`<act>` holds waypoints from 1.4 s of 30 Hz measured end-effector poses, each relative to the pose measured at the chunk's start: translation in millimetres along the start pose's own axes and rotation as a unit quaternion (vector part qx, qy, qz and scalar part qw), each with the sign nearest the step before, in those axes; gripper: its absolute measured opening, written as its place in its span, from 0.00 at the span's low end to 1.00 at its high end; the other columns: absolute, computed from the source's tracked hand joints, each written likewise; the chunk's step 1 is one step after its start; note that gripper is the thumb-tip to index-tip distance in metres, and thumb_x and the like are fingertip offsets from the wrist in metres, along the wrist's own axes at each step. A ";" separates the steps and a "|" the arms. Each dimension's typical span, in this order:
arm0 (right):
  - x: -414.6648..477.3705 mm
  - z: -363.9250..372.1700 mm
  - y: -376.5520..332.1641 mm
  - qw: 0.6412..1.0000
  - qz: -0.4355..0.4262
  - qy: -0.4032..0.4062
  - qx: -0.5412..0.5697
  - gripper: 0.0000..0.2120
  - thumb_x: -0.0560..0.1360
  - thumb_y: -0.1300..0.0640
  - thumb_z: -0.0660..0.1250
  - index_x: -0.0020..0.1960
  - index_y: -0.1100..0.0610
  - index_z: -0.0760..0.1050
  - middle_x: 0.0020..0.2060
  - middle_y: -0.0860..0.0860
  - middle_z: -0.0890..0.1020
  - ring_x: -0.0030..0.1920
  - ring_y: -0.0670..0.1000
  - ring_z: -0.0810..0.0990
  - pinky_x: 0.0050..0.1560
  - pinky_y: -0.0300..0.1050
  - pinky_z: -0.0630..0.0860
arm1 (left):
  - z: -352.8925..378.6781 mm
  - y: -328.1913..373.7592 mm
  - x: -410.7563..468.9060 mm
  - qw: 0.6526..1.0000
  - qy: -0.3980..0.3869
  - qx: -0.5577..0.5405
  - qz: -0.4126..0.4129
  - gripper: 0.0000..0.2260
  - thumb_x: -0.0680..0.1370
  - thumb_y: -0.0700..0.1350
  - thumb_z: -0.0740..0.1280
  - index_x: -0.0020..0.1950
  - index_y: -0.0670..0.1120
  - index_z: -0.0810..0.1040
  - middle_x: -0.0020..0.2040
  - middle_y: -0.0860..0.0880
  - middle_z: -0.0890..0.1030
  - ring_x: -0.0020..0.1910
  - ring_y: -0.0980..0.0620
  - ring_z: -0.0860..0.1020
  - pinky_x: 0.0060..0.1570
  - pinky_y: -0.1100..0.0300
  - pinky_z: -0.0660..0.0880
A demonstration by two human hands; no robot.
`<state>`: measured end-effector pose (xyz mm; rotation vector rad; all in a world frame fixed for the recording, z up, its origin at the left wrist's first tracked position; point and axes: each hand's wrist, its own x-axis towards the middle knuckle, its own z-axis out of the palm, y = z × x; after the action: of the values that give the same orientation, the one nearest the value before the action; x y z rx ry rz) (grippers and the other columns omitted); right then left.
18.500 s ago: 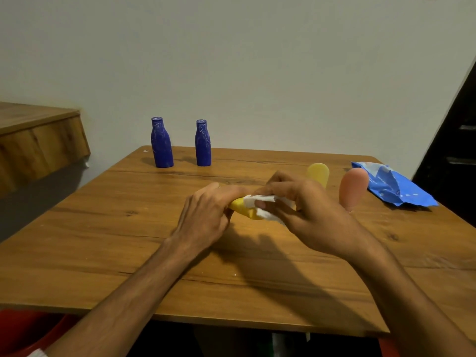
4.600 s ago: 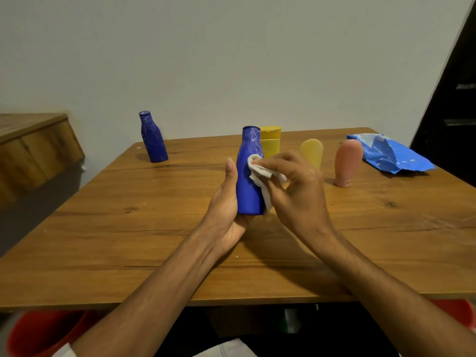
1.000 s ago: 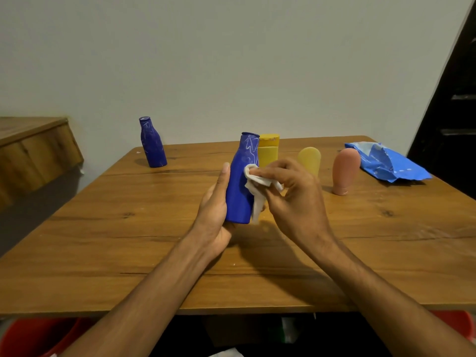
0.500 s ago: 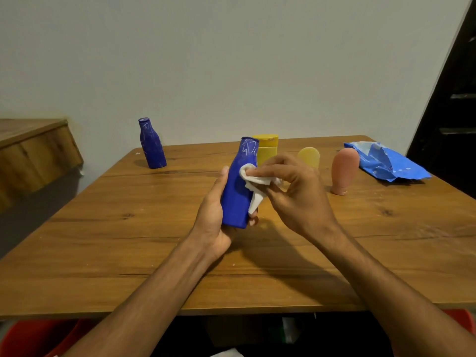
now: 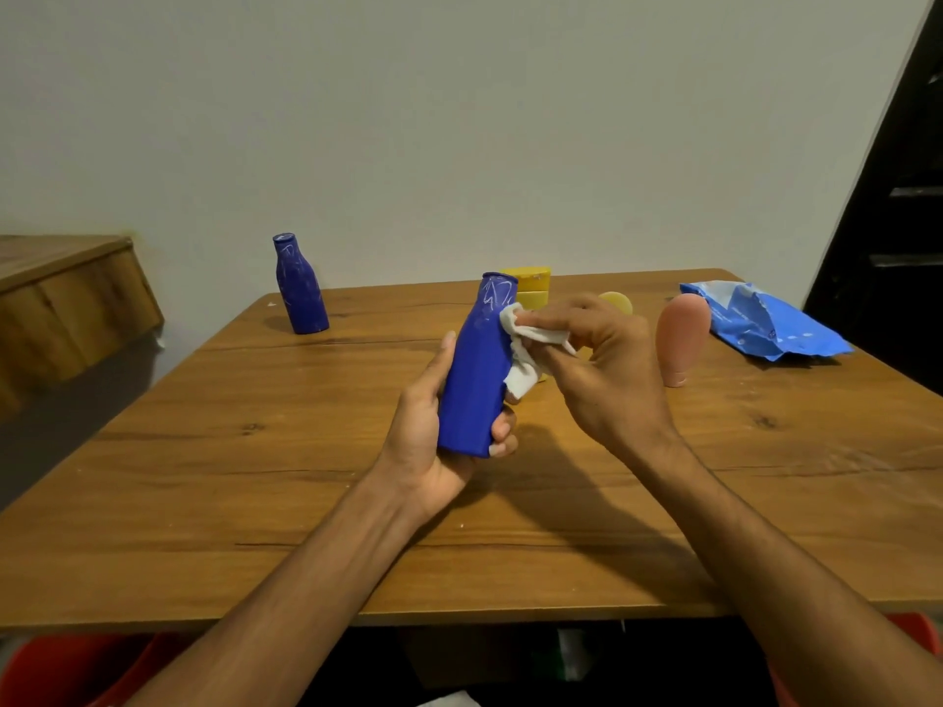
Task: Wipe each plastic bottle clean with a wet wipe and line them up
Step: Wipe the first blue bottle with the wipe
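Two-handed, tilted above the table (image 5: 255, 477): left hand (image 5: 423, 441) gripping blue bottle (image 5: 477, 369) low, right hand (image 5: 607, 369) pinching wipe (image 5: 520, 359) against its shoulder. Risk: hard sideways rubbing against that low grip, levering bottle loose.

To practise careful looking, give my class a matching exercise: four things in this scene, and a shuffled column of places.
Things: 1 wet wipe; 2 pink bottle; 3 blue packet; 4 unheld blue bottle.
Places: A lying at the table edge, right; B pinched in the right hand; C standing far left; D standing between that hand and packet.
Pairs: 1-B, 2-D, 3-A, 4-C.
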<state>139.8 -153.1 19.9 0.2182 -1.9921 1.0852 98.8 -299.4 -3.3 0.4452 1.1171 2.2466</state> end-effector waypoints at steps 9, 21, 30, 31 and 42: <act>-2.0 0.3 -2.5 0.998 0.000 -0.060 0.000 0.09 0.73 0.57 0.71 0.53 0.54 0.82 0.48 0.49 0.81 0.49 0.44 0.79 0.42 0.32 0.75 | -0.9 1.4 1.0 1.000 0.002 0.030 0.002 0.21 0.80 0.59 0.58 0.56 0.44 0.80 0.40 0.44 0.79 0.30 0.49 0.74 0.27 0.59 0.71; -8.3 2.3 -7.2 0.993 -0.030 -0.100 -0.056 0.11 0.71 0.61 0.72 0.53 0.54 0.82 0.47 0.46 0.79 0.50 0.42 0.77 0.46 0.31 0.75 | -2.4 -0.9 1.5 0.997 0.049 0.053 0.020 0.22 0.80 0.60 0.59 0.57 0.44 0.80 0.40 0.44 0.79 0.31 0.49 0.75 0.29 0.58 0.73; -8.3 7.3 -4.2 0.998 -0.039 -0.040 -0.042 0.11 0.72 0.59 0.71 0.54 0.56 0.82 0.47 0.48 0.79 0.49 0.43 0.77 0.44 0.31 0.75 | -2.3 -1.3 1.4 0.996 0.051 0.070 0.025 0.22 0.79 0.60 0.60 0.57 0.43 0.80 0.39 0.44 0.79 0.32 0.49 0.75 0.29 0.58 0.72; -8.2 7.6 -4.2 0.998 -0.041 -0.020 -0.040 0.11 0.72 0.59 0.71 0.55 0.57 0.81 0.47 0.49 0.80 0.49 0.44 0.77 0.44 0.32 0.75 | -1.5 -1.7 0.8 0.996 0.053 0.073 0.020 0.22 0.78 0.60 0.61 0.57 0.43 0.79 0.39 0.45 0.80 0.32 0.49 0.75 0.30 0.58 0.72; -5.7 6.0 -6.0 0.993 -0.085 0.037 -0.077 0.12 0.71 0.61 0.72 0.55 0.59 0.81 0.47 0.54 0.81 0.48 0.51 0.79 0.43 0.46 0.80 | -0.9 -5.8 1.9 0.996 0.028 0.081 0.006 0.26 0.75 0.65 0.61 0.58 0.44 0.78 0.42 0.45 0.79 0.34 0.50 0.75 0.32 0.58 0.70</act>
<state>142.9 -162.6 17.7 0.2570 -1.9427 0.8184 98.9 -296.0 -8.4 0.4568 1.3351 2.2004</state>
